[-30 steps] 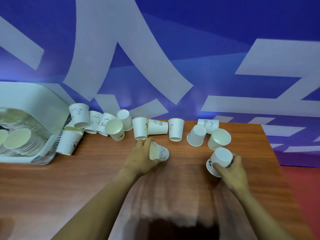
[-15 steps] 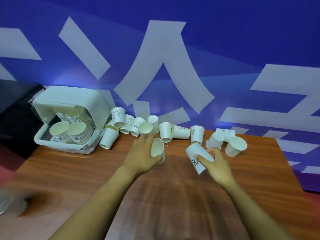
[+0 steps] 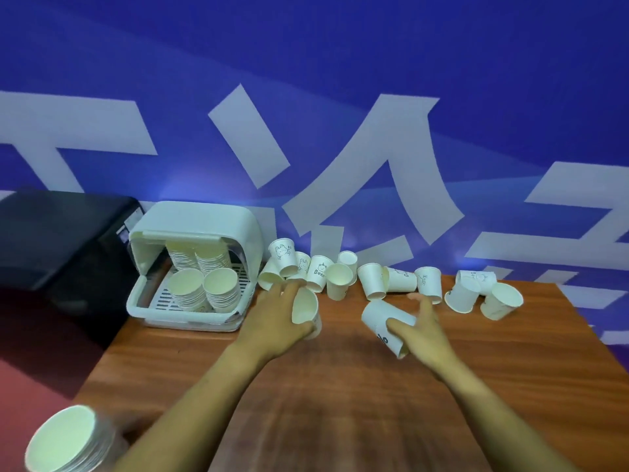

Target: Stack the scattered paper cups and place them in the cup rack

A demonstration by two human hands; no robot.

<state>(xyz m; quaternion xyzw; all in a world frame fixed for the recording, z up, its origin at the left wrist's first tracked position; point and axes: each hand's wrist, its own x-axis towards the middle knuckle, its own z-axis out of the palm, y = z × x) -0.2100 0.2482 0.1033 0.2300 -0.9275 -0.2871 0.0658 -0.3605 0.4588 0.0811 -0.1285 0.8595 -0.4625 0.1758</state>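
My left hand (image 3: 275,321) grips a white paper cup (image 3: 305,310) with its mouth turned toward the right. My right hand (image 3: 422,332) holds a second paper cup (image 3: 384,323), tilted with its base pointing left toward the first cup. A gap of bare table separates the two cups. Several loose paper cups (image 3: 340,279) lie and stand in a row along the table's far edge. The white cup rack (image 3: 197,264) stands open at the table's far left, with stacks of cups inside.
The wooden table (image 3: 340,386) ends at the right in a slanted edge. A stack of cups (image 3: 63,441) stands at the near left corner. A black box (image 3: 61,233) sits left of the rack. A blue wall runs behind the table.
The view has shifted left and back, bringing the rack and the near-left stack into sight. My right hand carried its cup leftward toward the cup in my left hand.
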